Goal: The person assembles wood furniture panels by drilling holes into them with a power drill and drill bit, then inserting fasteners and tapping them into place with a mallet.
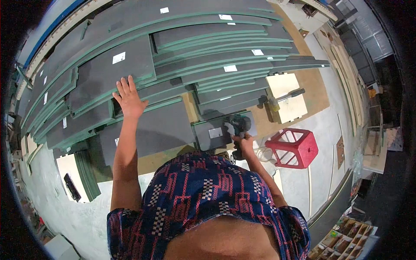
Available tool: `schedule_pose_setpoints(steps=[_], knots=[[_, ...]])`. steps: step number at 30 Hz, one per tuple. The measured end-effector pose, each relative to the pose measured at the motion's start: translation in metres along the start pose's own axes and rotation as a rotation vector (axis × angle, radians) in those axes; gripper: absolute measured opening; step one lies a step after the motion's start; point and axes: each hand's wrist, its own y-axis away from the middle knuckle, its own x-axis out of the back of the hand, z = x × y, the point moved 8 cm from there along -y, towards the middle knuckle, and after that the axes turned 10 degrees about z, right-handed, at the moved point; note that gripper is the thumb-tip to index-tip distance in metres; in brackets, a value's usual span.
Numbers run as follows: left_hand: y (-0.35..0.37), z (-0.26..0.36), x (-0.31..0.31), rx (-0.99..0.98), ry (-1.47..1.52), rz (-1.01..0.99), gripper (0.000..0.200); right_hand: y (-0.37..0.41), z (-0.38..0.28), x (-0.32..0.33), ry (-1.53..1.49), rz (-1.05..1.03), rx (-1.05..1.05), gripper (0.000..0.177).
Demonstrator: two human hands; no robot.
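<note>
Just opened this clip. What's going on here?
A person's left hand is spread open at the edge of a large dark grey, green-edged panel with a white label. Their right hand grips a dark handheld power drill at a smaller, labelled grey panel; whether it is running can't be told. A red plastic stool is off to the right.

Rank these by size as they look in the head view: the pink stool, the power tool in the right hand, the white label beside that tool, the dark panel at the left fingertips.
1. Dark panel
2. Pink stool
3. Power tool, partly covered by the right hand
4. White label
</note>
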Motion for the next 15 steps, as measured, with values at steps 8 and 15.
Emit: schedule_pose_setpoints(steps=[8, 15], knots=[[0.000, 0.000, -0.001, 0.003, 0.011, 0.030, 0.106, -0.004, 0.003, -0.003, 0.102, -0.041, 0.051, 0.030], [0.001, -0.001, 0.002, 0.016, 0.048, 0.016, 0.108, -0.009, 0.010, -0.007, 0.113, -0.086, 0.003, 0.032]])
